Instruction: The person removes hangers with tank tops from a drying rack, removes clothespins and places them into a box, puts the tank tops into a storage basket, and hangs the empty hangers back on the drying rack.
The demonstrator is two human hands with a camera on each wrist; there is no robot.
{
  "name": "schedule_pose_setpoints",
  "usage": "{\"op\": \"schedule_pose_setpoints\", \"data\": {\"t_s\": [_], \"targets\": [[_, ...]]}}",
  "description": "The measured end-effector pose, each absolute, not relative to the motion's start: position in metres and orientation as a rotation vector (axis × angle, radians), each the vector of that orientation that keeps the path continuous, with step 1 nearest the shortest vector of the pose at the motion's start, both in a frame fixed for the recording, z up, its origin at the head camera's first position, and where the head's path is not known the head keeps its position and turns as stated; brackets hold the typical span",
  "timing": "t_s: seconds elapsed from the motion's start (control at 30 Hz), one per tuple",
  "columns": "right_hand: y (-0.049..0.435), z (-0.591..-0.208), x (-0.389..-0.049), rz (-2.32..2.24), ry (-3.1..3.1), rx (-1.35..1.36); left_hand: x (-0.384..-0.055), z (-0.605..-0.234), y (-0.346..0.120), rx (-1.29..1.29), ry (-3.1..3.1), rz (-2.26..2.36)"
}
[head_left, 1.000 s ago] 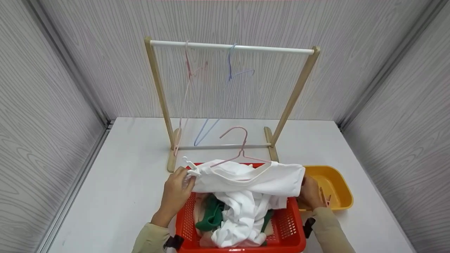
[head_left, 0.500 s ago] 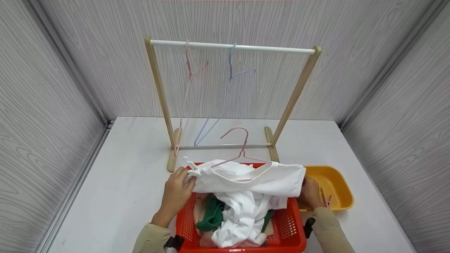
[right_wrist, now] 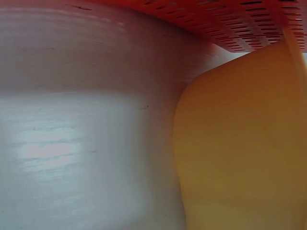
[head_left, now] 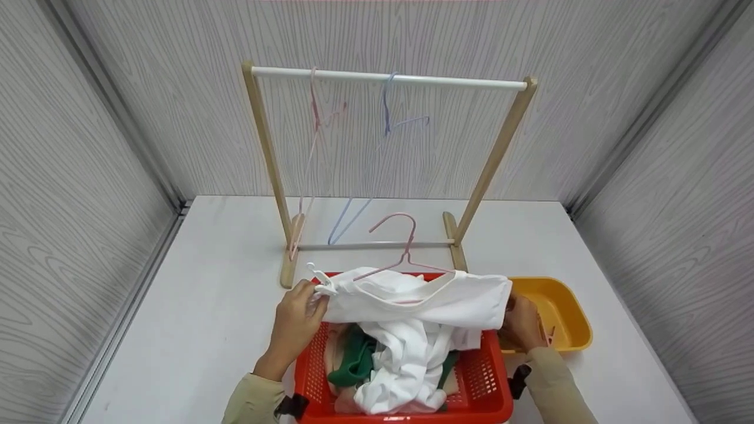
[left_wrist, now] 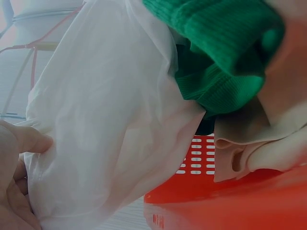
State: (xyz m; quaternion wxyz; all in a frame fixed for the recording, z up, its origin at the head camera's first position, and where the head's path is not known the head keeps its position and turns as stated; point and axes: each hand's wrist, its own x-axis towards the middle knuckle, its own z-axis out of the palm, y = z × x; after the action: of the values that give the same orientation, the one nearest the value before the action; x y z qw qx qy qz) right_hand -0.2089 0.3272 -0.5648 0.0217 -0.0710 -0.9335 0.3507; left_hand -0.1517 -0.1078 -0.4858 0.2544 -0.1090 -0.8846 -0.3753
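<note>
A white shirt is on a pink hanger, its hook pointing up, over the red basket. My left hand pinches the shirt's left shoulder, where a white clothespin sits at the edge. In the left wrist view the thumb presses the white cloth. My right hand is at the near left side of the yellow tub, beside the shirt's right end. Its fingers are partly hidden there, and I cannot tell whether they hold anything. Reddish clothespins show in the tub beside this hand.
The red basket holds green ribbed cloth and beige cloth under the white one. Behind it stands a wooden rack with a white rail, bearing a pink hanger and a blue hanger. Patterned walls enclose the white table.
My right hand has shifted very slightly over the tub, covering more of the reddish clothespins. The left hand, shirt and basket stay in place.
</note>
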Motion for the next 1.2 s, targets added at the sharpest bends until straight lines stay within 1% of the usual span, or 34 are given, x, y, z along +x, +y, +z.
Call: {"op": "schedule_pose_setpoints", "data": {"t_s": [0.2, 0.53, 0.77, 1.2], "targets": [[0.330, -0.560, -0.208, 1.162, -2.950, -0.343, -0.152, -0.486, -0.108, -0.298, -2.399, -1.014], [0.330, -0.553, -0.203, 1.139, -2.875, -0.365, -0.153, -0.486, -0.108, -0.302, -2.389, -1.026], [0.332, -0.543, -0.201, 1.017, -2.778, -0.324, -0.154, -0.487, -0.108, -0.305, -2.392, -1.019], [0.328, -0.518, -0.196, 1.019, -2.598, -0.263, -0.153, -0.484, -0.107, -0.305, -2.408, -1.037]]}}
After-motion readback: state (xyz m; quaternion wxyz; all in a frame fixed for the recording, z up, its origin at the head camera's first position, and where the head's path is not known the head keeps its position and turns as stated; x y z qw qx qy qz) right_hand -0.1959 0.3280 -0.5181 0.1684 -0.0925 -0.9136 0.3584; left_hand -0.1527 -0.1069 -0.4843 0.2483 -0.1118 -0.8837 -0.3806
